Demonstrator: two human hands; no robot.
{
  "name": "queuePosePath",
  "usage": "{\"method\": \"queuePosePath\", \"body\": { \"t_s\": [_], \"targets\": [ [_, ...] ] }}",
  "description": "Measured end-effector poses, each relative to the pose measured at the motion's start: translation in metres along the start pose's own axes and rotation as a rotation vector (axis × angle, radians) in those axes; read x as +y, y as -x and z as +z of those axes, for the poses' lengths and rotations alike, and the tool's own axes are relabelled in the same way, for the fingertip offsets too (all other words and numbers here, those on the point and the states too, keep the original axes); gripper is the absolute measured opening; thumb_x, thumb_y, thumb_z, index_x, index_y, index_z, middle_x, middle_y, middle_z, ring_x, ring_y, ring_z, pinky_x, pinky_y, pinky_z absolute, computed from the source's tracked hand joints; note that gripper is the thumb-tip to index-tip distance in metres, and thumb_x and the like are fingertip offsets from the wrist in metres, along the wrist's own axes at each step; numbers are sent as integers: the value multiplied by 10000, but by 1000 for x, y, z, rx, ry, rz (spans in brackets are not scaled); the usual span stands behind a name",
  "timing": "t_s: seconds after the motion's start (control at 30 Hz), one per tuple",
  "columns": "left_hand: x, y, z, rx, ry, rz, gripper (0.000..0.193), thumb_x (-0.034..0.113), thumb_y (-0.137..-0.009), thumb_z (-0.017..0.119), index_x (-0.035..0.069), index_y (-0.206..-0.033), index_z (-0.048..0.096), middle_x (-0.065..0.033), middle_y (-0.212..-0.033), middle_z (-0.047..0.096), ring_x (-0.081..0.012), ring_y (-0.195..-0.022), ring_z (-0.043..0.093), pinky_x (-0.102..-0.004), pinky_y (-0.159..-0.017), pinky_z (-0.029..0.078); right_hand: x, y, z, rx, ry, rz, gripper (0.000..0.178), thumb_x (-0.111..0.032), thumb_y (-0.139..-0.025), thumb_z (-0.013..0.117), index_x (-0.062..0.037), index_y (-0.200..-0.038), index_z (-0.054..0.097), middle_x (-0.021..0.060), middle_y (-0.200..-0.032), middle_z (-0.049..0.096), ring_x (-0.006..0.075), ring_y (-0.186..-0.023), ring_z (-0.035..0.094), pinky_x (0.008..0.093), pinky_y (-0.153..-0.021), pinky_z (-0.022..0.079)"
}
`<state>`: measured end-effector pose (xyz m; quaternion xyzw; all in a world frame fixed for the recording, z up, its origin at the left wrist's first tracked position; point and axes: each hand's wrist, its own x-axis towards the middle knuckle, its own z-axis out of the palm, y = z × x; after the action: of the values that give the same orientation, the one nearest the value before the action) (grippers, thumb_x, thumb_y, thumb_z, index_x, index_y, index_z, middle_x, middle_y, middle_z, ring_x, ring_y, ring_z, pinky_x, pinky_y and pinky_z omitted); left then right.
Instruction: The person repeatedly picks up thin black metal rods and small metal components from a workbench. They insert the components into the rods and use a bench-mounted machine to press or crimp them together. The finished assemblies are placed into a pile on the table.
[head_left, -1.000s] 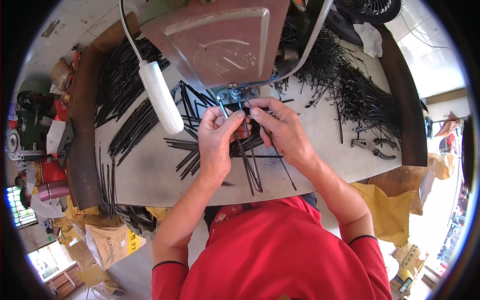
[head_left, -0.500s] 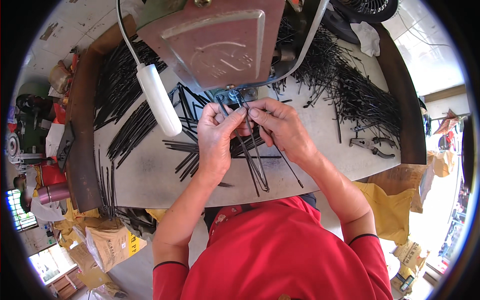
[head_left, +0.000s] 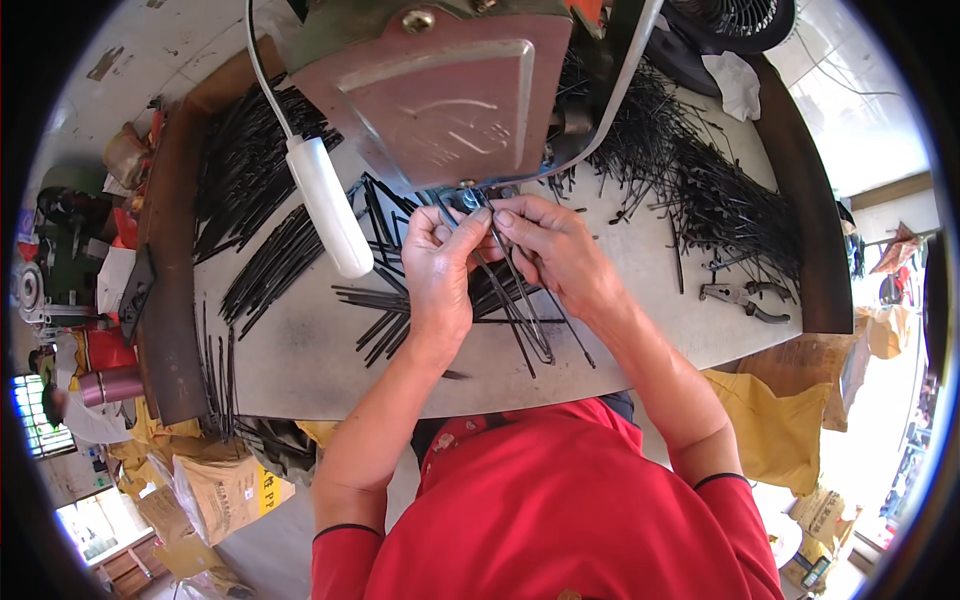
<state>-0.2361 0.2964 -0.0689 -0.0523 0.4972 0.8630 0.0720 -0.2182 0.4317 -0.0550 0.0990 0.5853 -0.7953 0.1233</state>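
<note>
My left hand [head_left: 440, 275] and my right hand [head_left: 558, 255] meet just below the mauve cover of a bench machine [head_left: 440, 105]. Thumb and fingers of the left are closed on thin dark rods [head_left: 524, 318], which slope down toward me and come together in a looped or bent end. My right hand pinches them near their upper ends, beside the left thumb. Those upper ends reach up to a small metal part [head_left: 472, 200] under the machine head; exactly how they meet it is hidden. Loose black rods [head_left: 375, 318] lie on the table behind and beside my left hand.
Bundles of black rods [head_left: 265, 262] lie at the left, and a tangled heap of them [head_left: 725, 195] at the right. Pliers [head_left: 742, 296] rest near the right edge. A white lamp stick [head_left: 330, 205] hangs left of the machine. Raised brown edging [head_left: 165, 290] borders the table.
The far ends of the held rods have swung slightly right and up. Both hands stay together under the machine head, still gripping. My view has shifted a little.
</note>
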Motion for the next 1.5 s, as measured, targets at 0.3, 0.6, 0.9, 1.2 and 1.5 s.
{"method": "queuePosePath", "body": {
  "t_s": [0.3,0.6,0.9,1.2,1.5],
  "targets": [
    [19,-7,-3,-49,-121,-163,215,61,-838,669,60,-853,455,-77,-706,603,-156,-562,593,-258,-515,487,-19,-2,-2,-66,54,59,214,-160,-939,522,16,-1013,616,9,-666,573,40,-466,439,191,-363,266],
    [26,-6,0,-30,-158,-132,209,59,-821,680,81,-824,472,-55,-751,601,-135,-616,594,-261,-555,499,0,0,9,-15,-207,-46,176,-138,-926,534,8,-972,621,9,-669,577,44,-469,454,199,-372,283],
    [47,21,-16,17,-210,-88,169,67,-838,643,82,-835,474,-58,-743,600,-135,-612,586,-252,-539,453,-3,19,31,-71,-137,26,211,-158,-933,535,-7,-1049,624,8,-682,572,46,-456,448,210,-358,290],
    [170,58,-215,356,-1338,225,323,83,-822,653,36,-1117,531,-93,-926,627,-154,-819,591,-273,-743,473,-17,22,-85,519,1636,-534,265,-36,-805,528,-153,-1026,616,73,-823,642,295,-626,648,387,-530,523],
    [46,74,-46,-343,-1395,578,186,14,-790,668,53,-971,689,-65,-873,633,-188,-777,599,-278,-705,471,-27,15,-124,367,1912,-715,223,4,-705,596,-91,-906,616,65,-733,586,262,-613,639,356,-513,505]
  ]
}}
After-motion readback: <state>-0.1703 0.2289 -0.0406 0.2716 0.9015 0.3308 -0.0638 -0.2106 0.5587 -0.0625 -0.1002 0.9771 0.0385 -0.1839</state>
